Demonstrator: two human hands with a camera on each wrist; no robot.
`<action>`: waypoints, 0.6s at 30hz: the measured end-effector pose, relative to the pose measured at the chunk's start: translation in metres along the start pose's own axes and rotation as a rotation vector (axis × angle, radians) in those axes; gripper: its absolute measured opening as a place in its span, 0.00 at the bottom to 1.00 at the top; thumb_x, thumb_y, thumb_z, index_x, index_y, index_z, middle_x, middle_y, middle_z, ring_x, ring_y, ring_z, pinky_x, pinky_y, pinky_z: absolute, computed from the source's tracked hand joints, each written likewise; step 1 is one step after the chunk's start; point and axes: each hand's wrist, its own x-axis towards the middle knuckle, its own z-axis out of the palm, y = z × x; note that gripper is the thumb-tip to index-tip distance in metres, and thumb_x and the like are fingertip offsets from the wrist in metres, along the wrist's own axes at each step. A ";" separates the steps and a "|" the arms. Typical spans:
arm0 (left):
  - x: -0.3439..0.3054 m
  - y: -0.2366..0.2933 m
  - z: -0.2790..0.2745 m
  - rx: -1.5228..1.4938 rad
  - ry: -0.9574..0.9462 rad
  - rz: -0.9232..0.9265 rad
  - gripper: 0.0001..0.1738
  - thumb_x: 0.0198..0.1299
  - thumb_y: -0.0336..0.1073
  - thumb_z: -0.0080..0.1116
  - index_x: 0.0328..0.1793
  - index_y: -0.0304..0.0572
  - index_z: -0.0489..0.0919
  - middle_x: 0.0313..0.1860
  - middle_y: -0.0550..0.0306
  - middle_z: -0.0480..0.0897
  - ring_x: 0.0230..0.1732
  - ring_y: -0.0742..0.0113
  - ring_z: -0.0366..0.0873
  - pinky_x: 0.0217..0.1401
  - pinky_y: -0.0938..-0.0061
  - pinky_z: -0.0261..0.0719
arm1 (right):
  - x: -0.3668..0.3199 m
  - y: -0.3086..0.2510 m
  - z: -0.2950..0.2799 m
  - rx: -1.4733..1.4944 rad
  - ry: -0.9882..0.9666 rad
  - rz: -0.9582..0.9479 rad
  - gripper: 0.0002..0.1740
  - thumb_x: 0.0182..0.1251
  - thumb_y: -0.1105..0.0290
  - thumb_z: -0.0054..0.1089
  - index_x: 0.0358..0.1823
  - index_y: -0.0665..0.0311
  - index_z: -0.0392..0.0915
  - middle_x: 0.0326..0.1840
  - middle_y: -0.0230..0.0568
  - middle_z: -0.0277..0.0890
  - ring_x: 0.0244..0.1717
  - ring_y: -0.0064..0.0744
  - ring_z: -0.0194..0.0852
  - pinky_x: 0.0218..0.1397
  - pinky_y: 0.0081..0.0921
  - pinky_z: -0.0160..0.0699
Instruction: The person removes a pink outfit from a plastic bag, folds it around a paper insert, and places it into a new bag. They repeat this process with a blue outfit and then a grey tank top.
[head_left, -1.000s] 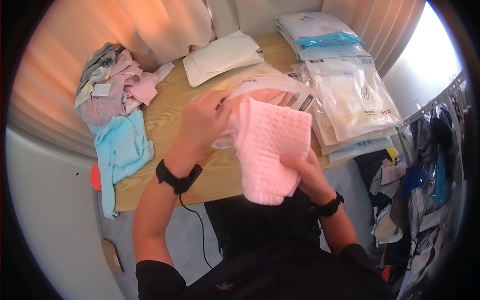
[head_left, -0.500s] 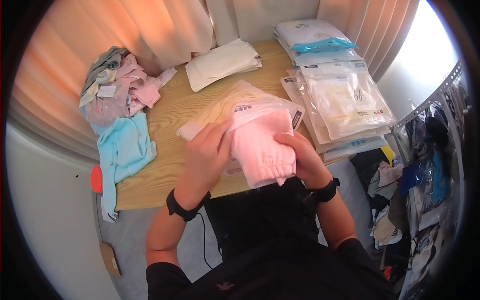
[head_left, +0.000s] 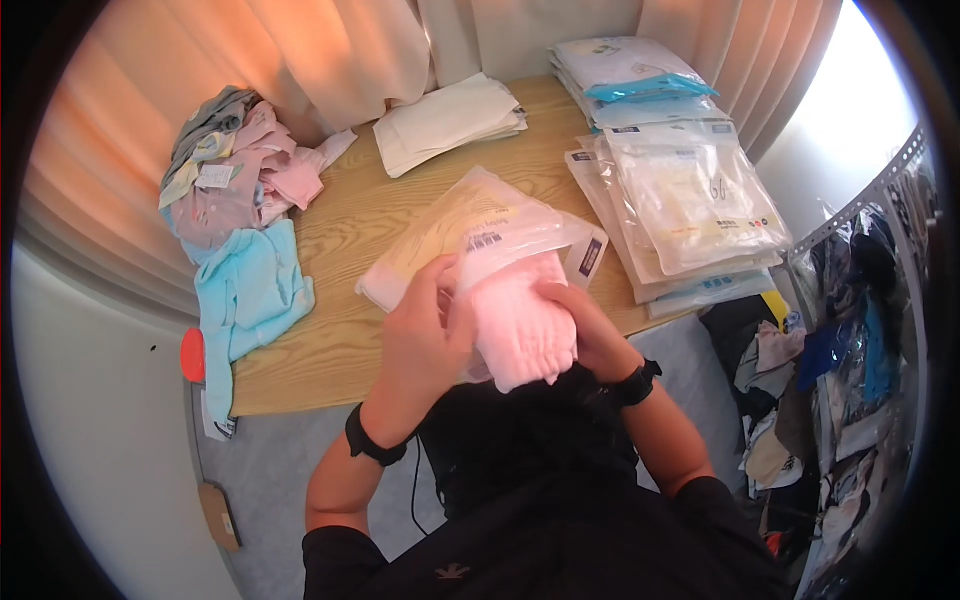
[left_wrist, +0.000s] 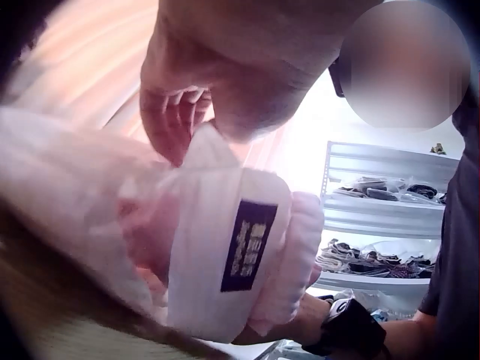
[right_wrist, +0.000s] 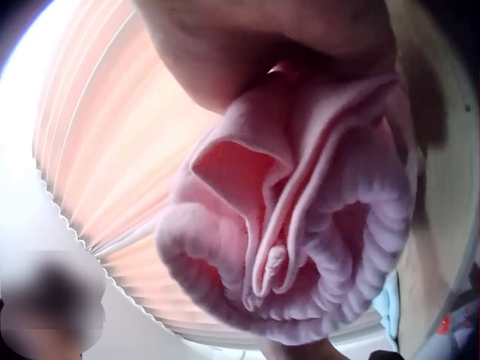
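Note:
A folded pink quilted garment (head_left: 525, 335) is partly inside the mouth of a printed clear plastic bag (head_left: 465, 225). My left hand (head_left: 425, 335) pinches the bag's edge, and in the left wrist view the film is drawn up to a point under those fingers (left_wrist: 176, 139). On the garment's other side, my right hand (head_left: 595, 335) grips it with the thumb on top. The right wrist view has the garment's ribbed, gathered edge (right_wrist: 390, 232) and folded layers hanging below the hand. Bag film covers the garment's far end.
Stacked packaged bags (head_left: 690, 200) stand on the table's (head_left: 350, 235) right side. White sheets (head_left: 445, 120) lie at the back. A pile of clothes (head_left: 235, 175) and a light blue garment (head_left: 255, 280) occupy the left. Shelving with wrapped clothes (head_left: 870, 330) stands at far right.
The pink garment has moved down, with its far part now under the bag's film. Both hands have come lower, and the left has shifted slightly right along the bag's edge.

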 end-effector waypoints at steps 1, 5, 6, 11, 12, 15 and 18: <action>0.000 0.005 -0.003 0.132 -0.051 0.048 0.23 0.59 0.26 0.59 0.62 0.34 0.76 0.41 0.45 0.81 0.35 0.54 0.81 0.38 0.66 0.81 | -0.002 -0.001 -0.001 -0.014 -0.029 -0.047 0.28 0.76 0.60 0.51 0.69 0.74 0.66 0.64 0.51 0.77 0.62 0.41 0.79 0.67 0.37 0.77; 0.001 0.017 -0.007 0.494 -0.141 0.236 0.28 0.53 0.26 0.58 0.64 0.32 0.74 0.40 0.43 0.81 0.41 0.50 0.81 0.44 0.63 0.79 | -0.005 -0.007 -0.002 0.488 -0.342 -0.019 0.35 0.79 0.51 0.34 0.75 0.72 0.59 0.75 0.55 0.64 0.75 0.52 0.62 0.79 0.47 0.59; 0.002 0.018 -0.006 0.544 -0.129 0.283 0.29 0.51 0.26 0.57 0.64 0.32 0.74 0.40 0.43 0.81 0.43 0.47 0.80 0.47 0.61 0.78 | -0.002 0.000 -0.005 0.501 -0.296 -0.096 0.34 0.79 0.52 0.36 0.75 0.69 0.60 0.75 0.54 0.64 0.75 0.51 0.63 0.79 0.48 0.59; -0.001 0.037 0.001 0.518 -0.210 0.214 0.28 0.52 0.27 0.55 0.62 0.33 0.75 0.44 0.43 0.82 0.48 0.46 0.80 0.53 0.60 0.72 | 0.000 0.031 0.007 0.681 -0.298 -0.296 0.31 0.80 0.55 0.37 0.76 0.65 0.59 0.76 0.52 0.63 0.75 0.51 0.62 0.79 0.49 0.61; -0.002 0.040 0.002 0.509 -0.219 0.238 0.27 0.52 0.26 0.54 0.62 0.33 0.75 0.44 0.43 0.82 0.48 0.47 0.80 0.54 0.61 0.71 | 0.000 0.033 0.013 0.686 -0.288 -0.314 0.30 0.80 0.56 0.38 0.76 0.64 0.59 0.76 0.51 0.63 0.75 0.50 0.62 0.78 0.49 0.61; -0.003 0.042 0.003 0.555 -0.222 0.257 0.26 0.53 0.28 0.56 0.61 0.34 0.76 0.43 0.45 0.82 0.47 0.49 0.80 0.55 0.60 0.69 | -0.001 0.016 0.039 0.661 -0.252 -0.309 0.31 0.80 0.52 0.39 0.76 0.64 0.60 0.74 0.47 0.66 0.73 0.46 0.65 0.77 0.45 0.64; 0.008 0.039 0.006 0.574 -0.123 0.346 0.23 0.56 0.30 0.59 0.59 0.35 0.79 0.40 0.48 0.81 0.44 0.52 0.79 0.53 0.61 0.69 | 0.001 0.023 0.039 0.656 -0.289 -0.302 0.31 0.80 0.50 0.39 0.74 0.63 0.62 0.72 0.45 0.68 0.71 0.44 0.67 0.76 0.43 0.65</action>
